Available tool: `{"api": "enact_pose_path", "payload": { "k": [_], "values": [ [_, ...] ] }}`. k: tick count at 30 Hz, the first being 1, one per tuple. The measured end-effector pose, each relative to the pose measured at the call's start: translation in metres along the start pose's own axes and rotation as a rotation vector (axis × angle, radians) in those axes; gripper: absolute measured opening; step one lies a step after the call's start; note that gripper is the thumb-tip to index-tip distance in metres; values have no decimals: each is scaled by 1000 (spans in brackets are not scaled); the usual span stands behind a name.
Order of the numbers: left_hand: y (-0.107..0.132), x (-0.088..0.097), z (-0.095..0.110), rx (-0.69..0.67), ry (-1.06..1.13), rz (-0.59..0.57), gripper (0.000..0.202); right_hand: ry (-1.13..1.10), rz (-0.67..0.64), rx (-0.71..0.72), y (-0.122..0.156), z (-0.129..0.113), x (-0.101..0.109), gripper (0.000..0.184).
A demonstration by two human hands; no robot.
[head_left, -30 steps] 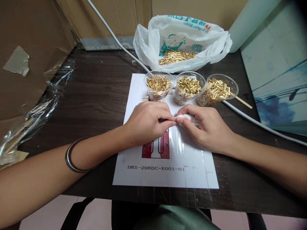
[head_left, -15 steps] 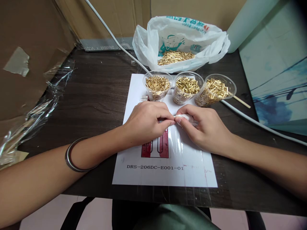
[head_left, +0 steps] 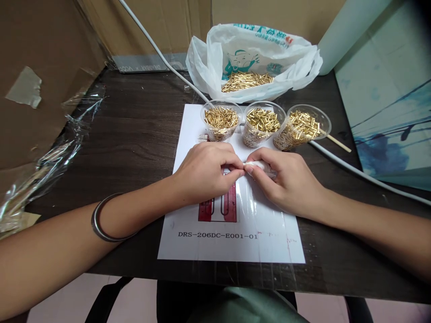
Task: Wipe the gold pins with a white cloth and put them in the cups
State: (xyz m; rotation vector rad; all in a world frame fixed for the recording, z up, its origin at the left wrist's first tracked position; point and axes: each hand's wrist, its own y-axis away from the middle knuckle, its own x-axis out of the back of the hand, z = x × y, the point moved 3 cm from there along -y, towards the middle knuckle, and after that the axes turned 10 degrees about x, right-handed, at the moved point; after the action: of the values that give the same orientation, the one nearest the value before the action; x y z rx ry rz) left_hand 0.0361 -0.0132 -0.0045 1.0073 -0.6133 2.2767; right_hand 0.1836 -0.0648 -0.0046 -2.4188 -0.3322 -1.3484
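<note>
My right hand (head_left: pixel 286 177) is closed on a small white wad (head_left: pixel 264 166) that looks like tissue or soft cloth. Thumb and forefinger of my left hand (head_left: pixel 213 172) pinch together at the wad's left tip, and whatever they hold there is too small to make out. The two hands meet over a printed white sheet (head_left: pixel 269 246), which has a red drawing (head_left: pixel 230 204) partly covered by my left hand. Just beyond the hands stand three clear plastic cups of small gold metal pins: a left cup (head_left: pixel 221 134), a middle cup (head_left: pixel 254 139) and a right cup (head_left: pixel 286 143).
Behind the cups a white plastic bag (head_left: pixel 202 67) lies open with more gold pins in it. A thin wooden stick (head_left: pixel 338 143) pokes out beside the right cup. A white cable (head_left: pixel 370 179) crosses the dark table (head_left: pixel 128 134). Cardboard (head_left: pixel 43 89) walls the left side.
Almost nothing differs. Both hands keep the same hold over the sheet, with only a very slight shift of the fingers.
</note>
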Motion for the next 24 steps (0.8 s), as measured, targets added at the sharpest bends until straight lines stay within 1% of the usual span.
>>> {"api": "enact_pose_path", "payload": {
  "k": [5,11,15,20,24],
  "values": [
    [1,0,0,18,-12,1,11,-96,16,-9,0,2,1,16],
    [3,2,2,46,-13,18,10,-210,71,-16,-1,6,4,15],
    [3,2,2,64,14,29,9,-284,53,-15,-1,7,4,18],
    [3,3,2,71,20,43,10,-257,19,-19,-1,6,5,23],
    [3,3,2,70,13,16,12,-249,5,-26,-3,6,5,27]
  ]
}}
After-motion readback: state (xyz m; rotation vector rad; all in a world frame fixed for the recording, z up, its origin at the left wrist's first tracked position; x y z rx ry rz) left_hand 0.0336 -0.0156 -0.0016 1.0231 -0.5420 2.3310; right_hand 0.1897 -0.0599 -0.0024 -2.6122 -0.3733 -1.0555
